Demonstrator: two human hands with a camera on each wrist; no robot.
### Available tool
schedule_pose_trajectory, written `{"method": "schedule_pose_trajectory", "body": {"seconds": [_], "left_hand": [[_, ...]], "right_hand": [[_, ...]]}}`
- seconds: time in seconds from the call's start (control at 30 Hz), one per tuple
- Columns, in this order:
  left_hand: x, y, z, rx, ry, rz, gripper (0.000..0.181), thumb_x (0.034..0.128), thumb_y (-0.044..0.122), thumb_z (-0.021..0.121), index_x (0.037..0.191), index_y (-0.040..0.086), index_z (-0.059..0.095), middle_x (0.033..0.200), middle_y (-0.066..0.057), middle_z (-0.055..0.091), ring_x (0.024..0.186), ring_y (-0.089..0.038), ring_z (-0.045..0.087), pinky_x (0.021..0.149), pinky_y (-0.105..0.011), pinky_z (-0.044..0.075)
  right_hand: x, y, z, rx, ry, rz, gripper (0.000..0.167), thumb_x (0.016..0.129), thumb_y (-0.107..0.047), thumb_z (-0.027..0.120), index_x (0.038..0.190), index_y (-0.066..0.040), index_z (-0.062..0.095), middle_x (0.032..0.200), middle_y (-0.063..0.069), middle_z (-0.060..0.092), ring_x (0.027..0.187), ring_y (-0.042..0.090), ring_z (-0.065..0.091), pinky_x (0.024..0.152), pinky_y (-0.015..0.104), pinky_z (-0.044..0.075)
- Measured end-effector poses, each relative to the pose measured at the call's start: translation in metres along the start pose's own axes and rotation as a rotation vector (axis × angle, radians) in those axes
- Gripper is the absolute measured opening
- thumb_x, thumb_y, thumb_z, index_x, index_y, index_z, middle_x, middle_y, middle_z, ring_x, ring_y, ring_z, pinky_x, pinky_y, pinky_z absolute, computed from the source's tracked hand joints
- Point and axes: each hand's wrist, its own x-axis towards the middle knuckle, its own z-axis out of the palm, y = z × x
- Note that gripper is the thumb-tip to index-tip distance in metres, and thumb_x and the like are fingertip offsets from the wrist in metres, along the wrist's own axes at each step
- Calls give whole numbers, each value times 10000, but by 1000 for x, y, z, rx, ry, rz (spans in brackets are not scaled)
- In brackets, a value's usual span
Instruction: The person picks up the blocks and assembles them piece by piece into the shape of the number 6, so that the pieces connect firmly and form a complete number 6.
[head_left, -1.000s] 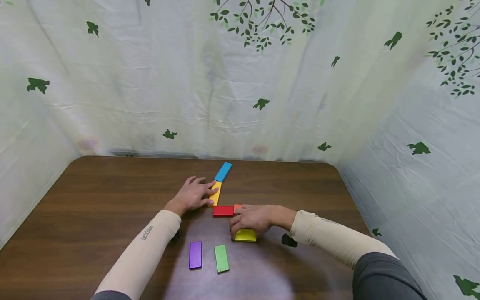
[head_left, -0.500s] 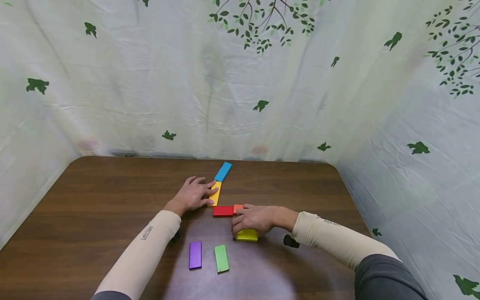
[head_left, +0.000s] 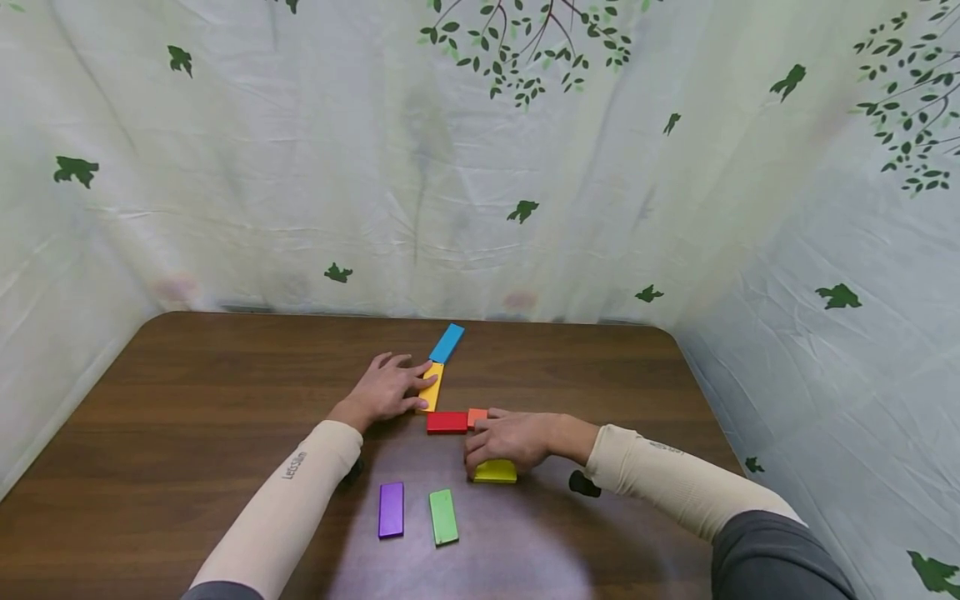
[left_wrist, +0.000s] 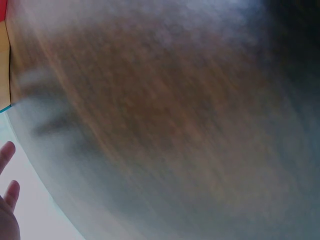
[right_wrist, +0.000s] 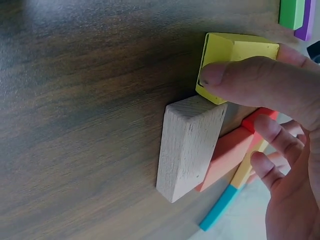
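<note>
A person's right hand (head_left: pixel 510 439) pinching a yellow block (head_left: pixel 495 472) low over the wooden table (head_left: pixel 172 433), just beside a pale block (right_wrist: pixel 185 150), left hand (head_left: pixel 382 387) with relaxed, spread fingers resting on an amber block (head_left: pixel 432 395) between blue (head_left: pixel 447 343) and red blocks (head_left: pixel 447 423), green (head_left: pixel 443 517) and purple blocks (head_left: pixel 391 510) lying nearer.

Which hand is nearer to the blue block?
Left. The left hand touches the amber block at the near end of the blue block; the right hand, gripping the yellow block, is farther, lower right in the head view.
</note>
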Motion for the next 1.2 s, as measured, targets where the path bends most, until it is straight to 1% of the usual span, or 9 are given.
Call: {"method": "schedule_pose_trajectory", "body": {"seconds": [0.27, 0.5, 0.6, 0.7, 0.87, 0.93, 0.97, 1.07, 1.2], "left_hand": [[-1, 2, 1, -9, 4, -10, 567, 879, 426, 660, 1386, 206, 536, 1502, -40, 410, 1366, -415, 312, 1107, -600, 155], [0, 2, 4, -7, 2, -15, 574, 882, 435, 651, 1395, 210, 524, 1506, -40, 404, 1369, -413, 307, 1108, -600, 149], [0, 3, 4, -7, 4, -14, 574, 883, 435, 649, 1396, 209, 522, 1507, -40, 402, 1371, -412, 304, 1109, -597, 149], [-1, 3, 3, -4, 7, -11, 575, 884, 434, 648, 1396, 205, 522, 1508, -41, 401, 1371, -415, 306, 1108, -595, 156], [-3, 5, 4, -2, 13, -24, 581, 878, 433, 654, 1394, 200, 523, 1507, -47, 402, 1367, -414, 309, 1106, -600, 156], [-3, 6, 5, -5, 14, -30, 583, 875, 432, 658, 1394, 201, 524, 1506, -48, 404, 1367, -412, 308, 1106, -602, 151], [-4, 7, 5, -9, 13, -33, 584, 873, 432, 660, 1394, 204, 524, 1506, -47, 403, 1369, -411, 305, 1108, -601, 148], [-4, 9, 6, -14, 11, -35, 588, 872, 432, 660, 1396, 206, 520, 1506, -50, 403, 1371, -412, 302, 1108, -603, 143], [-4, 9, 7, -17, 16, -31, 584, 874, 429, 658, 1393, 199, 523, 1503, -60, 405, 1367, -417, 303, 1104, -610, 145]], "right_hand": [[-1, 0, 3, -21, 14, -24, 598, 768, -88, 805, 1267, -329, 579, 1297, -122, 516, 1223, 155, 399, 1049, 414, 353], [-4, -1, 3, -21, 23, -24, 615, 760, -94, 811, 1276, -330, 575, 1308, -121, 515, 1240, 157, 396, 1045, 414, 347], [-6, -3, 1, 2, 35, -13, 640, 740, -165, 838, 1294, -327, 561, 1322, -121, 507, 1250, 157, 389, 1042, 414, 337], [-5, -6, -3, 56, 58, -3, 670, 714, -257, 858, 1308, -306, 552, 1330, -116, 505, 1239, 151, 389, 1049, 426, 322], [6, -15, -6, 140, 133, -17, 638, 733, -402, 824, 1293, -237, 568, 1267, -96, 532, 1164, 97, 423, 1014, 276, 343], [12, -19, -5, 142, 162, -31, 640, 738, -477, 802, 1276, -216, 577, 1236, -88, 542, 1134, 79, 435, 959, 206, 346], [15, -22, -4, 142, 171, -33, 644, 740, -499, 793, 1273, -208, 578, 1231, -86, 545, 1130, 72, 436, 950, 195, 335], [23, -30, -1, 136, 192, -36, 655, 733, -559, 771, 1250, -199, 595, 1206, -87, 560, 1108, 59, 447, 909, 175, 325], [32, -39, 4, 121, 229, -9, 668, 714, -624, 752, 1210, -200, 611, 1137, -106, 568, 1058, 33, 456, 863, 170, 329]]}}
